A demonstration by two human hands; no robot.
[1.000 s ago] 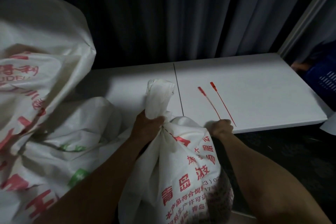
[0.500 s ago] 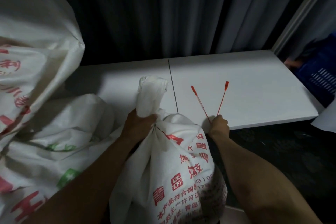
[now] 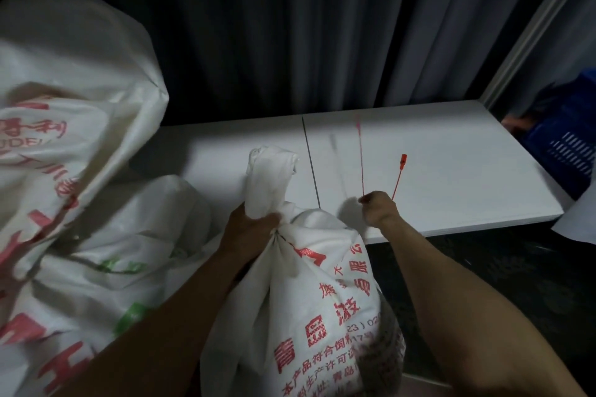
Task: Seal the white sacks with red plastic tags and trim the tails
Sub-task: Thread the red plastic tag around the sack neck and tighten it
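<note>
A white sack (image 3: 317,300) with red printed characters stands upright in front of me. My left hand (image 3: 250,224) is clenched around its gathered neck, and the twisted top (image 3: 272,177) sticks up above my fist. My right hand (image 3: 377,208) is closed on the lower end of a thin red plastic tag (image 3: 359,155), which rises blurred above the white table (image 3: 451,177). A second red tag (image 3: 399,176) lies on the table just right of that hand, its head pointing away from me.
Several more white sacks (image 3: 74,155) with red and green print are piled at the left, partly on the table. A dark curtain (image 3: 290,26) hangs behind. A blue crate (image 3: 567,138) sits at the far right, and dark floor lies below the table edge.
My right hand has picked up one red tag and lifted it upright off the table; the other tag stays lying there. My left hand keeps holding the sack neck.
</note>
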